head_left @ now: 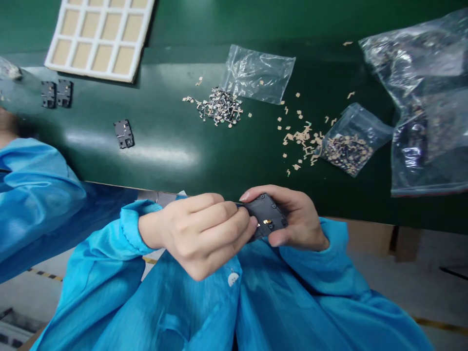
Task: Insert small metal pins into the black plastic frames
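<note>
Over my lap, just in front of the table edge, my right hand (302, 219) grips a black plastic housing (268, 209) by its right side, thumb below and fingers above. Small gold-coloured metal pieces show on the housing's face. My left hand (204, 234) is closed, its fingertips pressed together at the left part of the housing. Whatever those fingers pinch is hidden behind them. On the green table ahead lie a pile of small silvery metal pieces (221, 107) and scattered small gold-coloured pieces (303, 139).
An open plastic bag (259, 73) lies behind the silvery pile. A small bag of metal pieces (347, 148) and larger bags (427, 107) are at the right. Similar black housings (124, 134) and a white compartment tray (100, 44) lie left. A co-worker's blue sleeve (36, 190) reaches in.
</note>
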Motion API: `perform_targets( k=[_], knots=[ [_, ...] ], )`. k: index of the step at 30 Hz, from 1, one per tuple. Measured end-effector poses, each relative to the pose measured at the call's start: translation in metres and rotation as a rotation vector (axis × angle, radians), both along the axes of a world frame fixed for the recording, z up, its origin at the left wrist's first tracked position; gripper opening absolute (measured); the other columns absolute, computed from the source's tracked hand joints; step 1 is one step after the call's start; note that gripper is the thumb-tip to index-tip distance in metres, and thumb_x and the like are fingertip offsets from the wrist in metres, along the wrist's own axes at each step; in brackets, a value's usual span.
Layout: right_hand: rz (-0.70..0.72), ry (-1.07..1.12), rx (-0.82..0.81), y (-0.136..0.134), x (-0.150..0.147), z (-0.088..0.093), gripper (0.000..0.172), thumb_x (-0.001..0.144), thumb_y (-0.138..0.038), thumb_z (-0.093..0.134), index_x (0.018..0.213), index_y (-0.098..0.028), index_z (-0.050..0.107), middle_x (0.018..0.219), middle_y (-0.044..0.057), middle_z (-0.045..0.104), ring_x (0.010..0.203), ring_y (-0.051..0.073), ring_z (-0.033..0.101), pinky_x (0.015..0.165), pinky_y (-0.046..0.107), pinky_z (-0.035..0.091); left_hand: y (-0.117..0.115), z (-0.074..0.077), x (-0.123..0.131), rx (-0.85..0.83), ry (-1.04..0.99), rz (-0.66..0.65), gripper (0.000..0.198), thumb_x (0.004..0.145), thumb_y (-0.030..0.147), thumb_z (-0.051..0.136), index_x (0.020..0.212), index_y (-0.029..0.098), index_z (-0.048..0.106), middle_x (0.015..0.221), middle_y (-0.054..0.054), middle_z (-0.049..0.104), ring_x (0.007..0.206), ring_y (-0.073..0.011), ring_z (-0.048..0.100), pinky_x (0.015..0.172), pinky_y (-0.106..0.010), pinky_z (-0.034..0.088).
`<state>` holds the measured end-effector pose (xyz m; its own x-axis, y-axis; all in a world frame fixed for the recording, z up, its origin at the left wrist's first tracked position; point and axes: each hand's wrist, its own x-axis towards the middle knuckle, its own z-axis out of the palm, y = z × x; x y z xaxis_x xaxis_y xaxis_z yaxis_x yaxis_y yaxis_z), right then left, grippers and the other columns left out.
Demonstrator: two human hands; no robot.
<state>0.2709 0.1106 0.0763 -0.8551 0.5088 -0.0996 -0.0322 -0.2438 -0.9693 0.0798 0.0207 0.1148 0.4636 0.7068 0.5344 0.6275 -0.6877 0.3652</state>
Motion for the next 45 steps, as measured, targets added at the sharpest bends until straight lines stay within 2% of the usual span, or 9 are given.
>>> perform_targets(
  k=[6,13,18,22,26,30,36,39,45],
  knots=[
    [-0.022,-0.022,0.014,-0.002,-0.002,0.000,0.048,0.066,-0.062,0.076,0.093,-0.023,0.070,0.086,0.003,0.070,0.077,0.016,0.066,0.071,0.026,0.057,0.000,0.003,0.002,0.239,0.237,-0.037,0.014,0.087,0.011,0.059,0.083,0.012,0.072,0.083,-0.007,0.073,0.077,-0.0184,0.070,0.062,-0.027,0.061],
    [-0.130,-0.051,0.042,-0.005,-0.002,-0.005,0.052,0.064,-0.064,0.077,0.091,-0.021,0.068,0.086,0.004,0.069,0.074,0.017,0.065,0.068,0.027,0.056,-0.005,0.002,0.006,0.150,0.312,0.023,0.019,0.089,0.010,0.054,0.095,0.000,0.069,0.092,-0.015,0.072,0.085,-0.0225,0.069,0.067,-0.032,0.059],
    [-0.208,-0.043,0.106,-0.007,-0.004,-0.005,0.058,0.062,-0.069,0.075,0.091,-0.020,0.068,0.083,0.005,0.069,0.071,0.017,0.065,0.064,0.027,0.055,-0.003,-0.008,0.007,0.148,0.132,0.102,0.019,0.090,0.020,0.060,0.099,0.006,0.068,0.093,-0.011,0.072,0.093,-0.0214,0.069,0.077,-0.032,0.061],
    [-0.200,-0.005,0.169,-0.008,-0.007,-0.005,0.057,0.066,-0.068,0.072,0.096,-0.020,0.068,0.085,0.005,0.070,0.071,0.017,0.065,0.065,0.027,0.055,-0.002,-0.018,0.010,0.229,0.029,0.174,0.015,0.090,0.012,0.054,0.094,0.011,0.069,0.092,-0.007,0.071,0.092,-0.0180,0.067,0.078,-0.030,0.060],
    [-0.252,0.069,0.186,-0.008,-0.006,-0.006,0.049,0.069,-0.060,0.076,0.099,-0.022,0.068,0.090,0.005,0.072,0.077,0.017,0.068,0.069,0.026,0.056,-0.001,-0.027,0.011,0.263,-0.016,0.281,0.014,0.088,0.021,0.062,0.100,0.017,0.069,0.106,-0.009,0.068,0.105,-0.0225,0.062,0.089,-0.038,0.056],
    [-0.196,0.066,0.188,-0.007,-0.005,-0.001,0.049,0.069,-0.059,0.076,0.100,-0.021,0.069,0.094,0.007,0.074,0.081,0.019,0.071,0.073,0.029,0.058,-0.001,-0.031,0.009,0.152,-0.225,0.323,0.041,0.087,0.038,0.065,0.119,0.014,0.059,0.114,-0.015,0.066,0.110,-0.0246,0.063,0.089,-0.040,0.058],
    [-0.205,0.071,0.188,-0.008,-0.008,-0.008,0.058,0.068,-0.058,0.078,0.112,-0.021,0.069,0.101,0.007,0.074,0.089,0.020,0.072,0.079,0.030,0.060,-0.007,-0.035,0.006,0.116,-0.340,0.270,0.059,0.083,0.031,0.071,0.133,0.010,0.049,0.103,-0.014,0.071,0.096,-0.0218,0.069,0.080,-0.035,0.059],
    [-0.291,0.138,0.225,-0.007,-0.001,-0.018,0.056,0.074,-0.049,0.077,0.124,-0.025,0.064,0.099,0.005,0.074,0.082,0.018,0.071,0.076,0.032,0.061,-0.016,-0.049,-0.013,0.103,-0.241,0.478,0.062,0.081,0.025,0.073,0.136,0.016,0.048,0.109,-0.012,0.070,0.100,-0.0217,0.067,0.086,-0.036,0.056],
    [-0.431,0.083,0.270,0.000,0.029,-0.024,0.035,0.081,-0.030,0.074,0.116,-0.031,0.069,0.092,0.003,0.075,0.081,0.018,0.071,0.073,0.031,0.062,-0.027,-0.095,-0.087,0.006,0.038,1.124,0.059,0.085,0.036,0.067,0.137,0.017,0.047,0.115,-0.015,0.069,0.107,-0.0273,0.063,0.095,-0.042,0.048]
  ],
)
